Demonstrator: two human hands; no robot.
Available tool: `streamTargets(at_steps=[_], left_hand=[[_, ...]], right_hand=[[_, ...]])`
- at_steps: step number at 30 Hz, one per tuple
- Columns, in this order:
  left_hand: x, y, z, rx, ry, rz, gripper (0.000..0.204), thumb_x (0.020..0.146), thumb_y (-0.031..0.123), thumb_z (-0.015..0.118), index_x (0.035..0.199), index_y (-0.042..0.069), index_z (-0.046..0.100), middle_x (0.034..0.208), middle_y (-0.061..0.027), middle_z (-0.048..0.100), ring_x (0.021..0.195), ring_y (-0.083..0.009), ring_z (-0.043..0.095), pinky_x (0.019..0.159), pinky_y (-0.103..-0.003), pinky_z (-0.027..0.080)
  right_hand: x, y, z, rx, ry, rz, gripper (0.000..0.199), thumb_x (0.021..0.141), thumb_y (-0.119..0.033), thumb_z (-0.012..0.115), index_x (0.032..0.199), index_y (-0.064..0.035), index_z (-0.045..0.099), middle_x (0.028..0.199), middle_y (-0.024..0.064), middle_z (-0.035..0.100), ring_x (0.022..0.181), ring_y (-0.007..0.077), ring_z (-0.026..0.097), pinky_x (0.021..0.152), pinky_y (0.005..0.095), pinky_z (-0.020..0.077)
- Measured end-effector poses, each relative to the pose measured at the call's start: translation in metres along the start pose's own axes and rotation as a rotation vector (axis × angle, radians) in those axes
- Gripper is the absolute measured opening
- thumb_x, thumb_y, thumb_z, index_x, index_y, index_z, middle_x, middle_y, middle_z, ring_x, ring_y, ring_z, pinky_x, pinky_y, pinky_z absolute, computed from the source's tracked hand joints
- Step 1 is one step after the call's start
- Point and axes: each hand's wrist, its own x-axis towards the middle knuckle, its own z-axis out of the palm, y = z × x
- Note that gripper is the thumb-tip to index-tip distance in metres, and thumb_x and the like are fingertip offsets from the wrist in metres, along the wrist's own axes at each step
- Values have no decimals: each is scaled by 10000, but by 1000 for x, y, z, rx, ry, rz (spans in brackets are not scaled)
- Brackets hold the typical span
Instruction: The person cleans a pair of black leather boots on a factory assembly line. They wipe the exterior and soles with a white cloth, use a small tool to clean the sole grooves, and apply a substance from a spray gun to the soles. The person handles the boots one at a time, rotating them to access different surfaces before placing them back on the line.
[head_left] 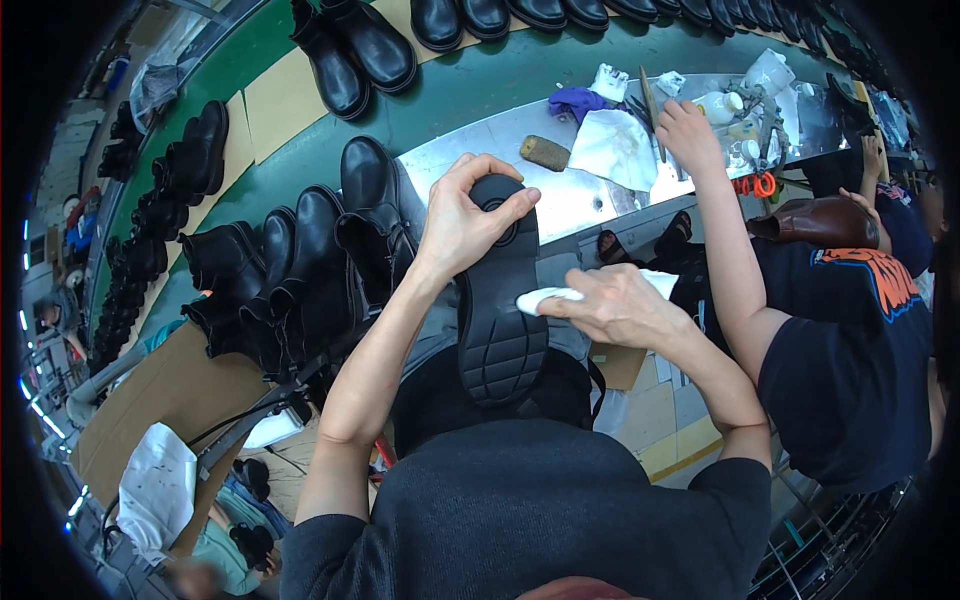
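A black boot [500,335] is held in front of my body with its treaded sole facing up and its heel pointing away from me. My left hand [462,220] grips it around the heel, thumb over the sole's edge. In my right hand [622,305] is a bunched white cloth [545,298], its front end touching the right side of the sole near the middle. Another end of the cloth sticks out behind the right hand. The boot's upper is hidden beneath the sole.
Several black boots [312,240] stand close on my left. Beyond, a green belt [285,135] carries more boots. A metal tabletop [470,160] holds a brown cylinder [545,152], a white cloth [612,150], a purple cloth [577,102] and bottles. A co-worker's hand [690,135] reaches over it from the right.
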Motion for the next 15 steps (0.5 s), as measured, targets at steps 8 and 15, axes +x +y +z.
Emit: streamTargets(at_steps=[8, 15], left_hand=[[-1, 6, 2, -22, -29, -33, 307, 779, 266, 810, 892, 16, 671, 874, -30, 620, 826, -123, 590, 758, -270, 468], [1, 8, 3, -108, -40, -131, 291, 754, 254, 813, 886, 31, 681, 835, -61, 589, 780, -174, 591, 717, -314, 467]], right_hand=[[7, -6, 5, 41, -7, -30, 375, 830, -137, 618, 1190, -241, 631, 741, 74, 517, 539, 231, 616, 471, 359, 499], [7, -14, 8, 28, -19, -24, 372, 837, -151, 615, 1196, -248, 628, 753, 67, 517, 560, 218, 620, 476, 353, 505]])
